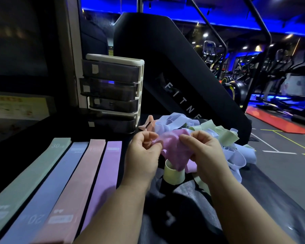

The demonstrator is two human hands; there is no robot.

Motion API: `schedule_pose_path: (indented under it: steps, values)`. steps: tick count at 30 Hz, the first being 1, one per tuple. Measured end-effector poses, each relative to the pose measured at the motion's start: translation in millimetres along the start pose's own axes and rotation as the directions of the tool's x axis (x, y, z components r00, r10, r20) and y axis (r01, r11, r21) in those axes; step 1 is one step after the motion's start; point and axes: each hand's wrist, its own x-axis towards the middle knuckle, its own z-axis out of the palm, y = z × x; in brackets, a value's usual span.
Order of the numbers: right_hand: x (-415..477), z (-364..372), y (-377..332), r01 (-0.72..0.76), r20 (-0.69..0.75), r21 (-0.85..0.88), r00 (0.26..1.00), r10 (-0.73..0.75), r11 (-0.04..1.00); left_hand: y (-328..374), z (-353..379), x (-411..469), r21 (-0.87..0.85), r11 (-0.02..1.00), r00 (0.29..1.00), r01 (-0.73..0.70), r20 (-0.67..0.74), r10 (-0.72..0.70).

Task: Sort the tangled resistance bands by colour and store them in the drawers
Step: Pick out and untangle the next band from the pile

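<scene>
My left hand [144, 154] and my right hand [204, 150] both pinch a crumpled purple band [174, 150], held between them just above the dark surface. Behind and to the right lies the tangled pile of bands [218, 136] in light blue, pale green and peach. To the left, flat bands lie side by side: a green band [30, 176], a blue band [48, 187], a pink band [77, 176] and a purple band [106, 171]. A small drawer unit [113, 92] with several smoky drawers stands behind them; its second drawer sticks out a little.
A yellow-green band loop [173, 174] stands under my hands. A large black padded machine part [174, 67] rises behind the pile. Gym floor with marked lines [280, 147] and exercise machines [280, 76] lie to the right. A dark wall panel [25, 50] is at the left.
</scene>
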Motion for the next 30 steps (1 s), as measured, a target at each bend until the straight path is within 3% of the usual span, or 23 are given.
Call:
schedule_pose_path:
  steps: [6,11,17,24,30]
  values:
    - [2,-4,-2,-0.001,0.008,0.049,1.000,0.001,0.999,-3,0,1,0.036,0.997,0.997,0.072,-0.042,-0.070]
    - [2,-4,-3,0.015,0.037,0.061,0.999,-0.017,0.998,0,0,1,-0.170,0.970,0.984,0.176,-0.007,-0.180]
    - [4,-7,-1,0.010,0.030,0.045,0.999,-0.011,0.999,13,1,-3,-0.407,0.862,0.954,0.301,0.127,-0.273]
    - [9,-18,-1,-0.046,-0.083,0.017,0.995,0.048,0.999,18,-1,-9,-0.297,0.860,0.886,0.415,0.347,-0.308]
    - [11,-24,-3,-0.053,-0.130,0.051,0.990,0.059,0.997,18,1,-14,-0.166,0.937,0.867,0.307,0.454,-0.204]
